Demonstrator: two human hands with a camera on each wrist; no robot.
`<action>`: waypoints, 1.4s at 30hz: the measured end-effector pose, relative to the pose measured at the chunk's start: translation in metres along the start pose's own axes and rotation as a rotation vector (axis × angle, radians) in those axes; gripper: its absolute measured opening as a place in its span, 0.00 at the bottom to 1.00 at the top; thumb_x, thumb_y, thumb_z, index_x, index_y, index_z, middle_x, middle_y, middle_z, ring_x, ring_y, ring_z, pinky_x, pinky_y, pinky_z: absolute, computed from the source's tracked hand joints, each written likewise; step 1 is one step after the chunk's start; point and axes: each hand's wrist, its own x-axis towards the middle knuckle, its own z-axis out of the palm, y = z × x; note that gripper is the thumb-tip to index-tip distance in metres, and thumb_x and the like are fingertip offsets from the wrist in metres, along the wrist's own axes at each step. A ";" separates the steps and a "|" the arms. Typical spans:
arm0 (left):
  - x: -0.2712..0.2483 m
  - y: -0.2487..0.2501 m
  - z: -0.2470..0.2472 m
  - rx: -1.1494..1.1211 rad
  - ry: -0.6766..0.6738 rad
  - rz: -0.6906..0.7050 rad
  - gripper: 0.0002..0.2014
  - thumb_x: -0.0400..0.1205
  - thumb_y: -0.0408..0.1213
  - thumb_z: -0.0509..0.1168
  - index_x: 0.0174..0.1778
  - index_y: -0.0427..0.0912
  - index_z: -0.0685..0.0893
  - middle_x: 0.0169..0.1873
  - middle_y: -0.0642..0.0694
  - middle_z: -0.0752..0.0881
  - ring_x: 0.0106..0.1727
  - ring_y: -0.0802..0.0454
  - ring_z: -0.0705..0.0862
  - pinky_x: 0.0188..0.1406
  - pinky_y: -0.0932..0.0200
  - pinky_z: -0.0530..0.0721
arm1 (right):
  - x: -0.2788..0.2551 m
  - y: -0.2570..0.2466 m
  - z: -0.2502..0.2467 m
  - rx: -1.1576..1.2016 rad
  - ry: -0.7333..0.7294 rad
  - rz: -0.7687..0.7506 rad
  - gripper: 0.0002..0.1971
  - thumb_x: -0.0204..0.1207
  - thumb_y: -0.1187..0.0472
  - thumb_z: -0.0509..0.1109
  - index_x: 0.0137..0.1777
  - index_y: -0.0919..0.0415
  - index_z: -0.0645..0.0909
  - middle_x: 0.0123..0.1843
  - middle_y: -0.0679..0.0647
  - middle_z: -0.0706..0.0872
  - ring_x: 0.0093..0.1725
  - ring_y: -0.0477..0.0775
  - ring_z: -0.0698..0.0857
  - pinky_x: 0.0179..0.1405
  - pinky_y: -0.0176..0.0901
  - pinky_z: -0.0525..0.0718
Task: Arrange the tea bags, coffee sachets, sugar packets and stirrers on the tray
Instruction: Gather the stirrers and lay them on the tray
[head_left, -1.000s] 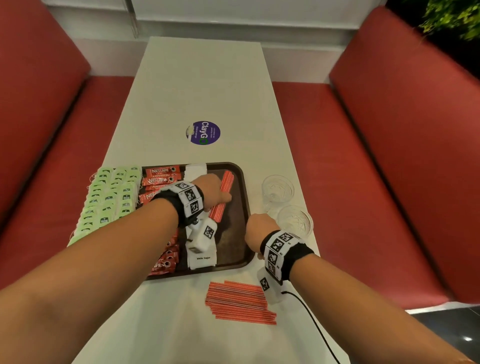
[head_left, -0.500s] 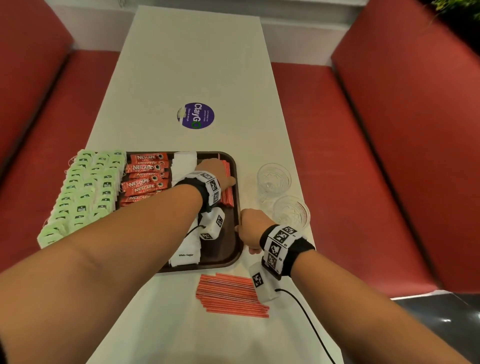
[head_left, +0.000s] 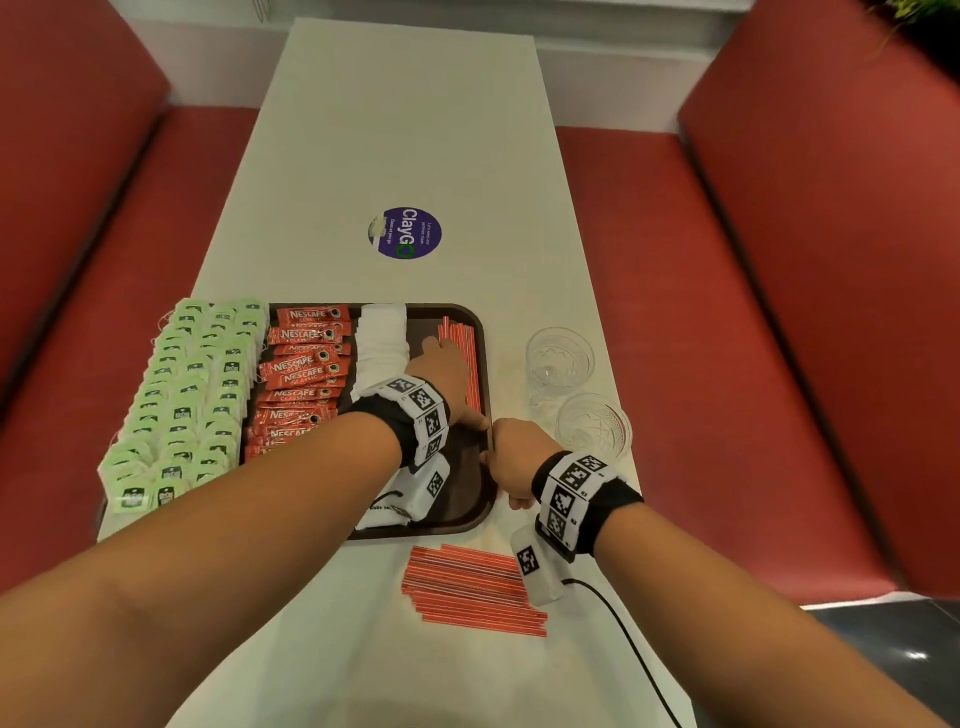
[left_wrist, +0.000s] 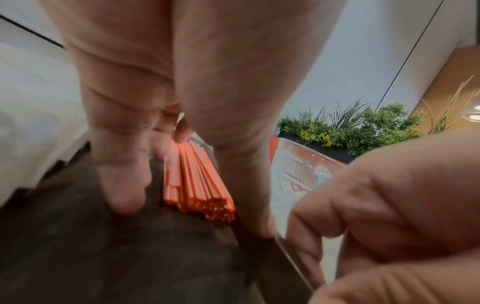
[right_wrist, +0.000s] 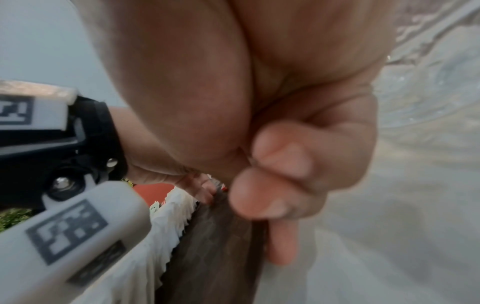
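Note:
A dark brown tray (head_left: 462, 483) holds green tea bags (head_left: 192, 395) spilling over its left edge, red coffee sachets (head_left: 306, 374), white sugar packets (head_left: 382, 338) and a bundle of red stirrers (head_left: 462, 353) along its right rim. My left hand (head_left: 455, 382) lies over that bundle. Its straight fingers (left_wrist: 122, 185) and thumb flank the stirrers (left_wrist: 197, 185) on the tray floor (left_wrist: 130, 257). My right hand (head_left: 506, 467) pinches the tray's right rim, thumb on top (right_wrist: 259, 205), with a finger along the edge of the tray (right_wrist: 221, 246). More stirrers (head_left: 467, 587) lie on the table in front of the tray.
Two clear glasses (head_left: 560, 358) (head_left: 592, 426) stand just right of the tray, close to my right hand. A purple round sticker (head_left: 405, 232) marks the white table further back. Red benches (head_left: 727, 364) run along both sides. A black cable (head_left: 623, 634) trails from my right wrist.
The left hand has laid its tilted stirrer bundle flat against the tray's right rim. The right hand has closed in on that rim and taken hold.

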 end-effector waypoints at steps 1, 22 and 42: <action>0.001 0.000 0.001 -0.002 0.000 -0.005 0.61 0.63 0.65 0.80 0.81 0.32 0.58 0.75 0.33 0.65 0.70 0.38 0.78 0.68 0.48 0.80 | 0.000 0.000 0.000 -0.005 0.002 0.001 0.06 0.87 0.62 0.61 0.55 0.64 0.77 0.42 0.62 0.86 0.28 0.60 0.88 0.22 0.42 0.84; -0.071 -0.012 -0.001 -0.098 0.272 0.312 0.26 0.81 0.51 0.70 0.71 0.41 0.77 0.66 0.41 0.76 0.65 0.42 0.77 0.66 0.48 0.79 | -0.061 0.026 0.003 -0.242 0.197 -0.167 0.21 0.84 0.49 0.66 0.71 0.61 0.76 0.60 0.60 0.86 0.56 0.60 0.86 0.53 0.47 0.85; -0.170 -0.034 0.104 0.380 0.023 0.708 0.27 0.83 0.57 0.65 0.67 0.38 0.77 0.61 0.39 0.78 0.60 0.41 0.79 0.60 0.45 0.81 | -0.097 0.056 0.088 -0.537 0.202 -0.330 0.19 0.72 0.48 0.79 0.57 0.58 0.84 0.54 0.56 0.83 0.55 0.60 0.82 0.55 0.52 0.82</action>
